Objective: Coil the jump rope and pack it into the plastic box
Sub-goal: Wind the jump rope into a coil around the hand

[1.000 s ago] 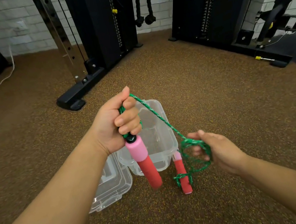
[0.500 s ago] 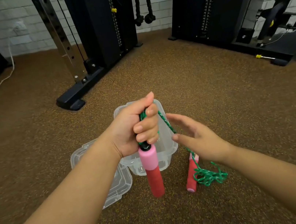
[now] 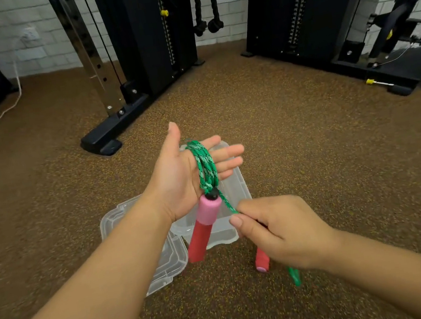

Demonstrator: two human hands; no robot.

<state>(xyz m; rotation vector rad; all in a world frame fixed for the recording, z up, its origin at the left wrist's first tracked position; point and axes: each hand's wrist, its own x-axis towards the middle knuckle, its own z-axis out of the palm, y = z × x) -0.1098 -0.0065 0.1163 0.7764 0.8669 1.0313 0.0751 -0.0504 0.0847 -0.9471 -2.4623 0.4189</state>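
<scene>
The right hand [image 3: 283, 230] pinches the green rope [image 3: 206, 169], feeding it up; slack and the second handle [image 3: 262, 260] trail beneath it. The left hand [image 3: 189, 173], fingers spread open, carries several wraps, the first handle [image 3: 204, 227] dangling. Coiling looks partly done. Beyond, the box [image 3: 232, 186] sits empty, its lid [image 3: 145, 240] alongside.

Green jump rope [image 3: 206, 168] coiled over clear, open plastic box [image 3: 236, 191], pink-red handle [image 3: 203, 228] dangling.

No readable text, labels, brands or numbers on anything in view.
</scene>
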